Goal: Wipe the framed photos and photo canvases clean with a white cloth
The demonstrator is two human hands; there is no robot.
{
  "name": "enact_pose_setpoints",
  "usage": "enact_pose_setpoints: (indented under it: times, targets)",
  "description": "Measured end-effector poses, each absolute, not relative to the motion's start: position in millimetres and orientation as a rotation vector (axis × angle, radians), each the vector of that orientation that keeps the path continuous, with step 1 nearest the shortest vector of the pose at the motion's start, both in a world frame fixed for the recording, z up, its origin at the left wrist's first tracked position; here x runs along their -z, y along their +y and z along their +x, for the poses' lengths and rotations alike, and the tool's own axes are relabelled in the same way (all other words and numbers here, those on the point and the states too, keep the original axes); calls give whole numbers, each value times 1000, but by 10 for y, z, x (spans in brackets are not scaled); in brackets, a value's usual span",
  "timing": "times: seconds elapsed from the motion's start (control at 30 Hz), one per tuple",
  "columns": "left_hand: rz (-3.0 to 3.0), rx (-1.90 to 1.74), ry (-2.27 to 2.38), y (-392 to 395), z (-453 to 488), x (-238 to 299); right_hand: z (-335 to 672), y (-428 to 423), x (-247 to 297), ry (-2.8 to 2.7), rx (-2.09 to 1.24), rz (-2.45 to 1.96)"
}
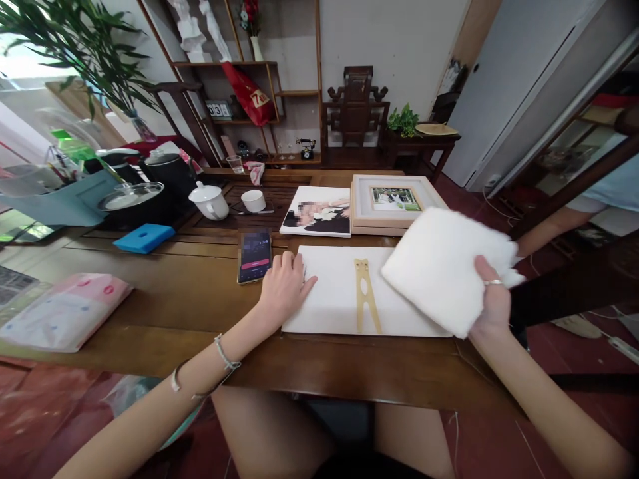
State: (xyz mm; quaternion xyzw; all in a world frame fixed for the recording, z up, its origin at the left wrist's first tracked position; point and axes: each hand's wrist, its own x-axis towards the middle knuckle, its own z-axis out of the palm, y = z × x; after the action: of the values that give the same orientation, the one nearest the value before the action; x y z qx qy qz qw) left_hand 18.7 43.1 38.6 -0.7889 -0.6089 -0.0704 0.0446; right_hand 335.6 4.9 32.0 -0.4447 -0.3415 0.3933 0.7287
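My right hand point(492, 303) grips a folded white fluffy cloth point(449, 266) by its lower right edge, thumb on top and the other fingers hidden beneath. The cloth is over the right part of a white board point(324, 293) lying on the table. At the board's left edge rests my left hand point(284, 289), palm down, thumb apart from the fingers, holding nothing that shows. Between the hands, a flat gold-coloured piece point(365, 293) lies on the board; it has two legs, an oval hole and a small animal-head top.
A phone point(254, 256) lies left of the board. Behind are a photo print point(319, 211) and a framed picture point(394, 199). A lidded white cup point(210, 201), blue block point(144, 237) and patterned pack point(67, 313) are leftward. Another person's arm point(554, 229) shows at right.
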Motion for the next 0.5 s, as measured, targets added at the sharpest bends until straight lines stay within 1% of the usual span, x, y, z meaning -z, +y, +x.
enact_pose_setpoints:
  times: [0.1,0.13,0.2,0.27,0.33,0.43,0.5]
  targets:
    - [-2609,369,-1645,531,202,-341,3376,33,-471,-855,-296,-1025]
    - [-2659,370,-1610,564,214,-331,3385,34,-508,-1008,-148,-1080]
    - [-2714,330,-1601,620,239,-325,3392,61,-544,-1440,33,-1176]
    - [-2746,286,-1619,658,256,-326,3366,115,-524,-1861,129,-1164]
    - [-2771,270,-1620,677,258,-312,3303,177,-463,-2135,192,-1105]
    - [-2798,327,-1603,679,226,-236,3196,230,-347,-2324,224,-1117]
    - [-2815,386,-1611,674,181,-160,3162,231,-289,-2372,188,-1168]
